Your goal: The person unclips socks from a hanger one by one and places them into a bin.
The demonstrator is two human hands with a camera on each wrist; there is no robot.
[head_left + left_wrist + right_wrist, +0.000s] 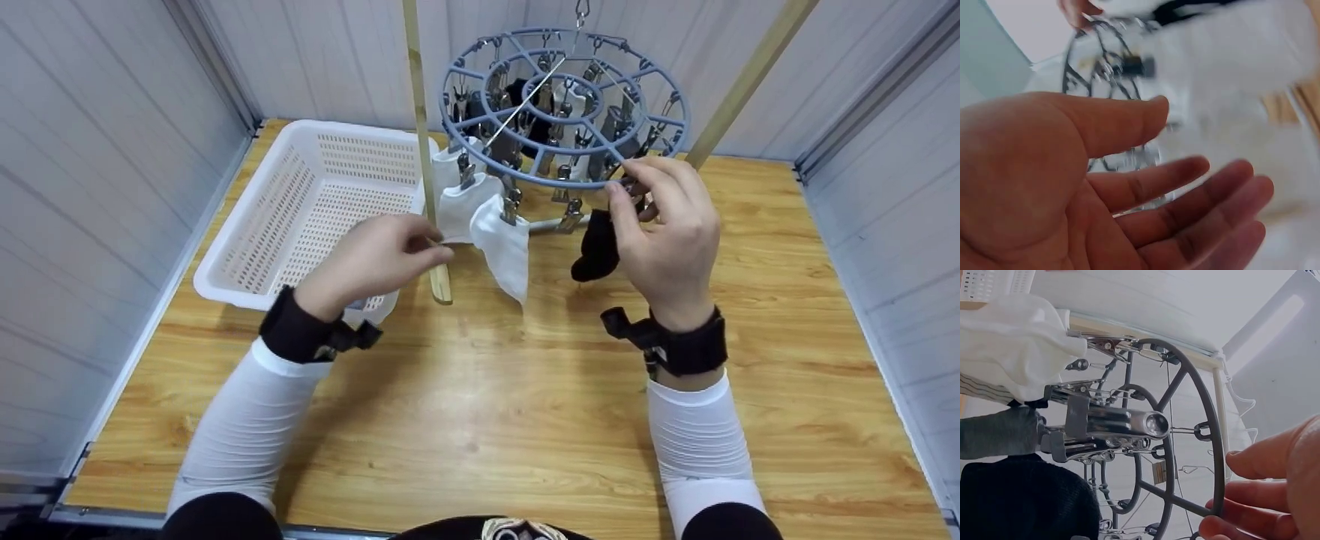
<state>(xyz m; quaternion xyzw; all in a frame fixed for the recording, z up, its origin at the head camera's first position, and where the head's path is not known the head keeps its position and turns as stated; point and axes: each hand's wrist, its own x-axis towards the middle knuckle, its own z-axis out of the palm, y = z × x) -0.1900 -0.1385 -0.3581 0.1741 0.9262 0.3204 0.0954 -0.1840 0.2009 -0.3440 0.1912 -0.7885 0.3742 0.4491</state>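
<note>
A round blue-grey clip hanger hangs from a hook, its metal clips dangling below. My right hand pinches the front right of its outer rim, thumb on one side and fingers on the other, as the right wrist view also shows. Just beside that hand hangs a black sock. White socks, one of them the front white sock, hang from clips at the left front; darker ones hang farther in. My left hand holds nothing, its fingers loosely extended in the left wrist view, and overlaps the left wooden pole in the head view.
A white perforated basket stands at the left on the wood-grain table. Another wooden pole slants behind the hanger at the right. Pale panel walls enclose the table on the left, back and right.
</note>
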